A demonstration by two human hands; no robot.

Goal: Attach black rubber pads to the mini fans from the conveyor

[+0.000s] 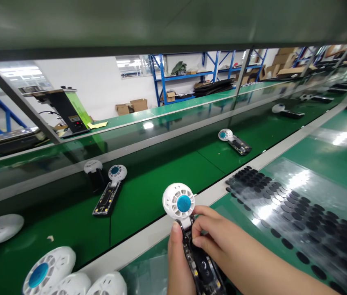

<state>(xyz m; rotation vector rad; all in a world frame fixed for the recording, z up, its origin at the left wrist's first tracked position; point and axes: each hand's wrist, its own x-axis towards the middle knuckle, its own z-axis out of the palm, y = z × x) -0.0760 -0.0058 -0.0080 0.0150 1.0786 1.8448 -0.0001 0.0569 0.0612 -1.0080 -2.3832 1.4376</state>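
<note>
1. Clamping of a handheld fan point(206, 274) is under way: its clear black body is gripped by the left hand point(178, 264) and the right hand point(213, 239), both closed around it.
2. Its long axis is pointed away from the person, with the white round head point(173, 200) held out over the green conveyor belt point(158, 213).
3. The head is left free; the left thumb point(176, 231) and right fingers point(201, 213) are stopped just below it.
4. Black round pads point(296, 217) are laid out on a clear sheet point(284, 174) to the right.

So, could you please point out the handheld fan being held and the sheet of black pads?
Handheld fan point(179, 200): head view, on its round head.
Sheet of black pads point(296, 217): head view, on its middle.
</note>
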